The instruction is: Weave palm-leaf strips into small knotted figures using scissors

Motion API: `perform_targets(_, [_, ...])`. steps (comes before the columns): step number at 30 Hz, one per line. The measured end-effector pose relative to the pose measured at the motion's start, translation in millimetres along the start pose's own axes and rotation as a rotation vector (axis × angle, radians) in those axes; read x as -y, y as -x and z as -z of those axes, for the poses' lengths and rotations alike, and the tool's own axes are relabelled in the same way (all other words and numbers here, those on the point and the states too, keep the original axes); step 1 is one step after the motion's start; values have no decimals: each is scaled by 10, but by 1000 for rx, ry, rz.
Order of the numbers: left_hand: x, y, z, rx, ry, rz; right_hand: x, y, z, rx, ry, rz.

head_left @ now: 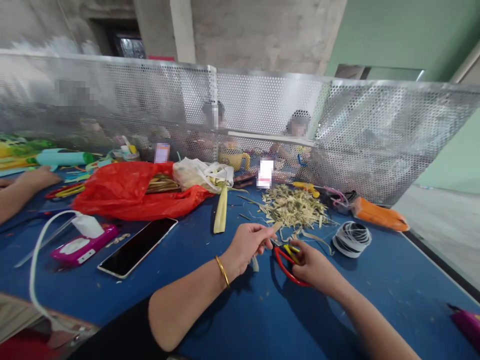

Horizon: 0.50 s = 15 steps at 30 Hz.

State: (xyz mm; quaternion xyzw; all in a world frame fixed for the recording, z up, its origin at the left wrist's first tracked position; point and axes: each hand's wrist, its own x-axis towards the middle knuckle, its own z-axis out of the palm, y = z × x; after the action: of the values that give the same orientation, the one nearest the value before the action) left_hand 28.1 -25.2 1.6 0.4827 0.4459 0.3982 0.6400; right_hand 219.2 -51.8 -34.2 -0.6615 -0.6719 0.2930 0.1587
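Note:
My left hand [245,247], with a gold bangle at its wrist, pinches a pale strip of dried husk [277,227]; part of the strip hangs below the fingers. Close beside it, my right hand [318,262] grips a pair of scissors [284,270] by its red and yellow handles. The blades point at the strip and are partly hidden by the left fingers. Just beyond both hands lies a heap of cut husk scraps [294,205]. A longer yellowish piece of husk [221,210] rests on the blue table to the left.
A red plastic bag [116,190], a phone [138,247] and a purple power strip [84,245] lie at left. To the right are a wire spool [351,239] and an orange packet [380,214]. A perforated metal screen [262,100] stands behind. Another person's arm [28,190] reaches in at far left.

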Motion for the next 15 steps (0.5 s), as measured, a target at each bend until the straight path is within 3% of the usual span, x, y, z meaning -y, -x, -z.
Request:
perform_targets(3, [-70,-75,40,-46,38,-8,-46,-9,104,37,-348,-125])
perform_targets(7, [-177,-246,100,-86,22,-31,45,65,242,-61,-591,-35])
perform_targets(15, [-342,-596,157,-87,-33,-41,-43,-7,297,-187,-448,173])
